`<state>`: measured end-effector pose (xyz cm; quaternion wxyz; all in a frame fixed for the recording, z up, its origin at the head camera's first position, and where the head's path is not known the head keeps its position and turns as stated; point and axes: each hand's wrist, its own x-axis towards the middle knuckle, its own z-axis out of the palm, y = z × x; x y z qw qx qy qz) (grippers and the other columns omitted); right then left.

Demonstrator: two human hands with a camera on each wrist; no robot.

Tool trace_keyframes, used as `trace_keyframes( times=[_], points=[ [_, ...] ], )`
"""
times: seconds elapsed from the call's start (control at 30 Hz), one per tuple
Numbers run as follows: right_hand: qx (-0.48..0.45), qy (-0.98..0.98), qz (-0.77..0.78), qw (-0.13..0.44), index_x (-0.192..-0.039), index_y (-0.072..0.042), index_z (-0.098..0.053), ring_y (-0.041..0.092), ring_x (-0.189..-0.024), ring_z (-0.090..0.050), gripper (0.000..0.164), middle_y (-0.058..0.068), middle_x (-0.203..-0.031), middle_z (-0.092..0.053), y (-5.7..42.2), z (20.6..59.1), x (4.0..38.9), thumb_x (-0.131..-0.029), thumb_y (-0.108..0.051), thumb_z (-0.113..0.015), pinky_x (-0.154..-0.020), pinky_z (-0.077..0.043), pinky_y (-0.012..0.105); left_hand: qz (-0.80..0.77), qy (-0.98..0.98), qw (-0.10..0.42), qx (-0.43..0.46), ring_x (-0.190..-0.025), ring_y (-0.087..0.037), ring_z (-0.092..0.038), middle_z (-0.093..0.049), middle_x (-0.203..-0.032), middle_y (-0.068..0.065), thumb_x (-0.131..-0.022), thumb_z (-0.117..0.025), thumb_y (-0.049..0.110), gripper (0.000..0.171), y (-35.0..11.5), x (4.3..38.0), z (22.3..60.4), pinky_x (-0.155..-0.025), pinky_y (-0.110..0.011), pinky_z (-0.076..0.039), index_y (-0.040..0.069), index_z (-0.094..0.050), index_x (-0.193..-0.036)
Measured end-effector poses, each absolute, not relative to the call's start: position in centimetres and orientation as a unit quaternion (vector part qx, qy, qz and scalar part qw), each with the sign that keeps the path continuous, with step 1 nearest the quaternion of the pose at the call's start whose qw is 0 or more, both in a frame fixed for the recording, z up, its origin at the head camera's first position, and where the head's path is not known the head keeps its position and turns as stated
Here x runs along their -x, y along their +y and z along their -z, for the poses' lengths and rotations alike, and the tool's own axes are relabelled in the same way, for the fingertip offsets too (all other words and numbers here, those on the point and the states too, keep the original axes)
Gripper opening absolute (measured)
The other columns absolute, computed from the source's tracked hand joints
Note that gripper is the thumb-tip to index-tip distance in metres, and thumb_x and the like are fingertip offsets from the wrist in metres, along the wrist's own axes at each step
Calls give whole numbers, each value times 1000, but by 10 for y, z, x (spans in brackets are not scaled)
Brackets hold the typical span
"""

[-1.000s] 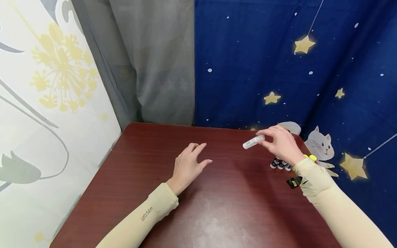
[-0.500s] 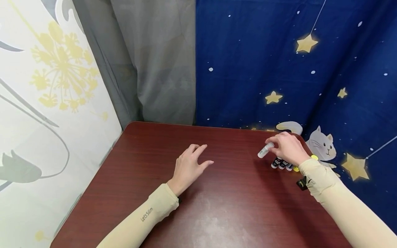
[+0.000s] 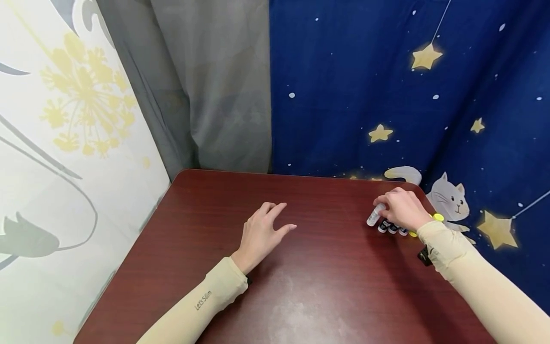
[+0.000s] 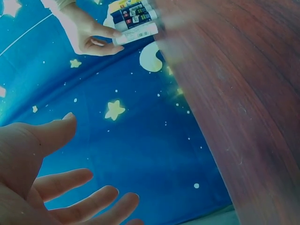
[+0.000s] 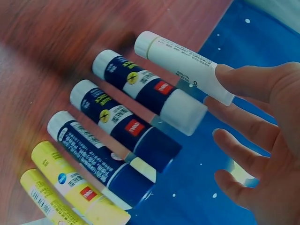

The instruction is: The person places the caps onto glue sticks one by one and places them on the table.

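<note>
In the right wrist view, my right hand (image 5: 276,108) pinches a white glue stick (image 5: 187,68) near its top, between thumb and index finger. Its lower end is beside a row of glue sticks, close to the table; whether it touches the surface is unclear. Three navy glue sticks (image 5: 136,83) with white bases stand upright in that row, followed by two yellow glue sticks (image 5: 77,183), the outer one slimmer. The hand partly covers the row in the head view. Over the table's middle hovers my left hand (image 3: 259,234), holding nothing, thumb apart from its relaxed fingers.
The dark red wooden table (image 3: 301,286) has a rounded far right corner close behind the row. Beyond its far edge hang a grey curtain (image 3: 227,86) and a blue starry curtain (image 3: 335,86). A white patterned curtain (image 3: 86,191) runs along the left side.
My right hand has carried the white glue stick rightward and down to the end of the row, turning it from slanted to more upright. The left hand has stayed nearly still.
</note>
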<state>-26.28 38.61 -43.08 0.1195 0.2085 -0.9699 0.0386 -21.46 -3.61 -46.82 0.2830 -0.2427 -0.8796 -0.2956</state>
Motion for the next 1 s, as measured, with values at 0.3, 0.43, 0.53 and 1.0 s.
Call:
trace_keyframes(
  times=[0.3, 0.43, 0.53, 1.0],
  points=[
    [-207, -973, -23, 102, -101, -19, -79, 34, -105, -59, 24, 1, -97, -74, 388, 438, 256, -79, -13, -82, -79, -45, 54, 294, -886, 266, 242, -80, -15, -63, -62, -112, 0, -81, -84, 46, 61, -34, 211, 469, -57, -35, -50, 22, -65, -134],
    [-199, -975, -25, 94, -102, -19, -79, 34, -105, -58, 24, 1, -98, -74, 386, 439, 254, -79, -13, -83, -79, -44, 53, 296, -885, 263, 245, -80, -15, -63, -62, -112, 0, -80, -85, 44, 62, -36, 210, 469, -57, -35, -50, 22, -66, -134],
    [-201, -975, -23, 95, -102, -19, -79, 35, -104, -58, 23, 2, -98, -74, 383, 435, 253, -80, -14, -82, -78, -44, 54, 297, -885, 262, 245, -80, -15, -63, -62, -113, 0, -81, -84, 44, 61, -37, 209, 468, -56, -34, -50, 22, -65, -134],
    [-198, -977, -20, 78, -102, -20, -80, 32, -99, -61, 24, 0, -97, -74, 374, 433, 256, -79, -14, -81, -76, -46, 53, 298, -891, 245, 237, -83, -17, -64, -62, -115, 0, -83, -82, 45, 59, -40, 206, 469, -57, -36, -50, 21, -65, -134]
  ],
)
